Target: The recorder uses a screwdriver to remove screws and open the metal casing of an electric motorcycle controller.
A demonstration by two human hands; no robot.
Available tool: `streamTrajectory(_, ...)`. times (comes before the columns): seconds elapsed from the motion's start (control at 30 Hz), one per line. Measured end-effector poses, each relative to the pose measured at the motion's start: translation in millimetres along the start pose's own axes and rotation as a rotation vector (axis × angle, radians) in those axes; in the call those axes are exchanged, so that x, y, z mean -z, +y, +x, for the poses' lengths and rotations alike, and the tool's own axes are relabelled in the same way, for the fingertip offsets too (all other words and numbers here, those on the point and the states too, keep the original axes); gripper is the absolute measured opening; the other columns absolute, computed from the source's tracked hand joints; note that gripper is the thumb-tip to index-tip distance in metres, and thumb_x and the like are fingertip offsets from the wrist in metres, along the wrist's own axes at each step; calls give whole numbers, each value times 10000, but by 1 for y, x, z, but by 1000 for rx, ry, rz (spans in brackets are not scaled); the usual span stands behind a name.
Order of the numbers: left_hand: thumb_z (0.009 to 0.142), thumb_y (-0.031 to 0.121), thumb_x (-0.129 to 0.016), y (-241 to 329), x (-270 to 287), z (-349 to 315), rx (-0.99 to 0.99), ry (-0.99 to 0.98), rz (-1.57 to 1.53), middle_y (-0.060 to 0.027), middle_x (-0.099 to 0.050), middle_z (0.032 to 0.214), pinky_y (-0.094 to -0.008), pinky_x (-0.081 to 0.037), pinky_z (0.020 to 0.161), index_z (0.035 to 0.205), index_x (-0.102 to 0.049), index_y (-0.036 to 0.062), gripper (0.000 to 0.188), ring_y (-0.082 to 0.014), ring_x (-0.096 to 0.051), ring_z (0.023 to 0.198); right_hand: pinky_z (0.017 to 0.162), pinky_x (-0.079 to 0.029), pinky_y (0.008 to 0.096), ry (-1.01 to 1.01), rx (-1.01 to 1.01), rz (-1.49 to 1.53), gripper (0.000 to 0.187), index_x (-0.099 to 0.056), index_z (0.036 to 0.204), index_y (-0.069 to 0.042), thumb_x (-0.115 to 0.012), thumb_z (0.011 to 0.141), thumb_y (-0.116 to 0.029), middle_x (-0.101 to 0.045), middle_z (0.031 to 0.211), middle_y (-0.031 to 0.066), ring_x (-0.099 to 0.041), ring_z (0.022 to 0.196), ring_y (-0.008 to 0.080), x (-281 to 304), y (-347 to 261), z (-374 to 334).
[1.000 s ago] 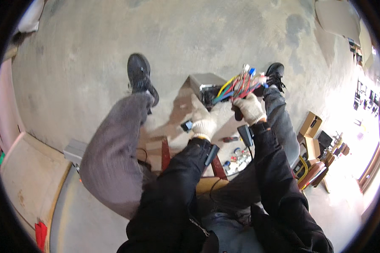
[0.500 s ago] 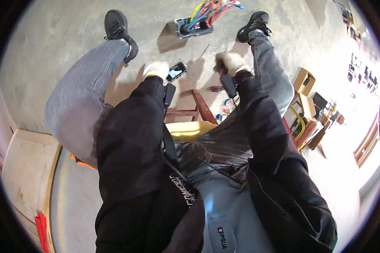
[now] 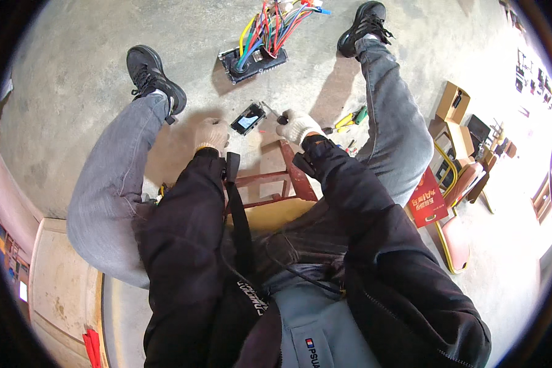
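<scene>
My right hand (image 3: 299, 126), in a white knit glove, is closed around a screwdriver (image 3: 272, 110). The thin metal shaft points up and left, with its tip close to the upper right corner of a small black rectangular casing (image 3: 248, 119). A pale blue-white patch shows inside that casing, which rests on the concrete floor. Just left of it is my gloved left hand (image 3: 211, 134), fingers curled in; whatever it may hold is hidden. Farther off lies a black finned box (image 3: 244, 67) with a bundle of coloured wires (image 3: 273, 30) rising from it.
Yellow-handled pliers (image 3: 345, 120) and a green-handled tool (image 3: 361, 115) lie right of my right hand. A dark red wooden stool frame (image 3: 295, 172) stands between my legs. On the right are an open cardboard box (image 3: 452, 103), a red booklet (image 3: 427, 199) and a yellow-framed chair (image 3: 455, 245).
My right hand has come left, bringing the screwdriver beside the small casing; before, it was blurred near my right leg. The whole view has shifted, and the pliers now show.
</scene>
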State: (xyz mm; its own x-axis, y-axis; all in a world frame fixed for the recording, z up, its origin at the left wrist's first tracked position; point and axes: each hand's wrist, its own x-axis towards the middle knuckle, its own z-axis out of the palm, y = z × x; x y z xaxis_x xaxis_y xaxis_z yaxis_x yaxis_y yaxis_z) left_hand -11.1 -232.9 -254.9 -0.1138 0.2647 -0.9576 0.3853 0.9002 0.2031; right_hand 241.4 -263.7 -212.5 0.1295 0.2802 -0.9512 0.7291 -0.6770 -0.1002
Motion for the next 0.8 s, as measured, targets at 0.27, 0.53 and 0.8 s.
streamTrajectory(0.27, 963, 211, -617, -6, 0, 10, 1, -46, -142, -77, -693, 727, -324, -531, 494, 1025, -720, 20, 226, -175, -648, 539, 988, -551, 425, -1, -27, -46, 445, -750, 1205, -76, -770, 820, -298, -745, 1179, 220, -702, 1161, 381, -12, -18, -8)
streamTrajectory(0.53, 1015, 213, -643, -4, 7, 7, -35, -132, -43, -97, -706, 827, -315, -566, 581, 1079, -667, -3, 227, -181, -674, 628, 994, -538, 408, 32, -58, 12, 623, -675, 1332, -5, -730, 794, -313, -731, 1198, 276, -707, 1152, 395, -14, -10, -2)
streamTrajectory(0.8, 1007, 227, -651, 3, 5, 5, -39, -143, -2, -87, -716, 841, -319, -573, 596, 1110, -685, 4, 248, -176, -691, 658, 1002, -535, 405, 18, -32, 15, 620, -690, 1310, 2, -726, 784, -324, -734, 1190, 275, -709, 1154, 381, -15, -11, 4)
